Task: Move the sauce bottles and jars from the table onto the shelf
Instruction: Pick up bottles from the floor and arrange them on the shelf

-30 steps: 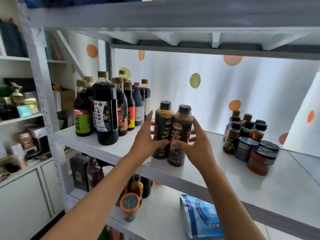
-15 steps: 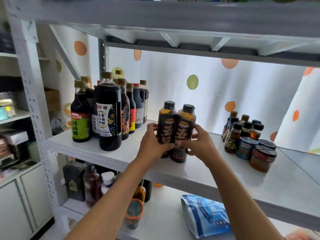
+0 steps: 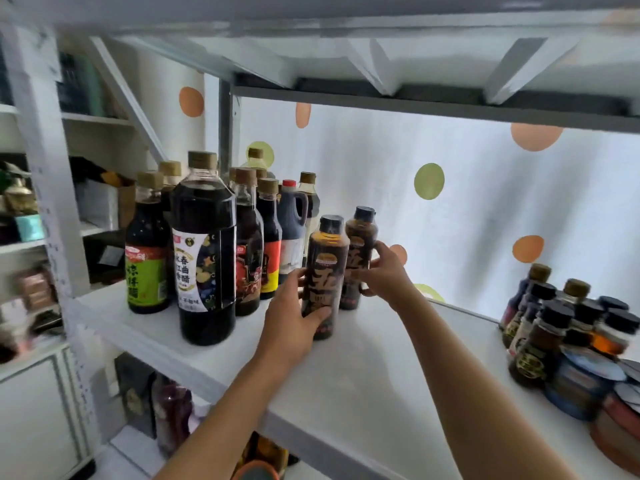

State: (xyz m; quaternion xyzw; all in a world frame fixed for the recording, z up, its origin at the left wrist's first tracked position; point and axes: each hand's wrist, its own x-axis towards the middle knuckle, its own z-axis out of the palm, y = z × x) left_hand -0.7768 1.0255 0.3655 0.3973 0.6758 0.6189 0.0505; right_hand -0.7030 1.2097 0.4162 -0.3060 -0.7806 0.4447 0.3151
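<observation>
Left hand [image 3: 289,327]: grip wraps the near sauce bottle [image 3: 323,275].
Right hand [image 3: 384,275]: grip wraps the far sauce bottle [image 3: 358,258].
Place: both upright on the shelf [image 3: 374,375], tall bottles [image 3: 204,251] at 9 o'clock.
Risk: a leftward nudge could topple neighbours.

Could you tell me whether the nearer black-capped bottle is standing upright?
Upright: the near bottle stands on the shelf, cap up, in the left hand.

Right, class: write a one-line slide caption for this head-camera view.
Left hand and right hand each grip a dark sauce bottle standing on the white shelf.
</observation>
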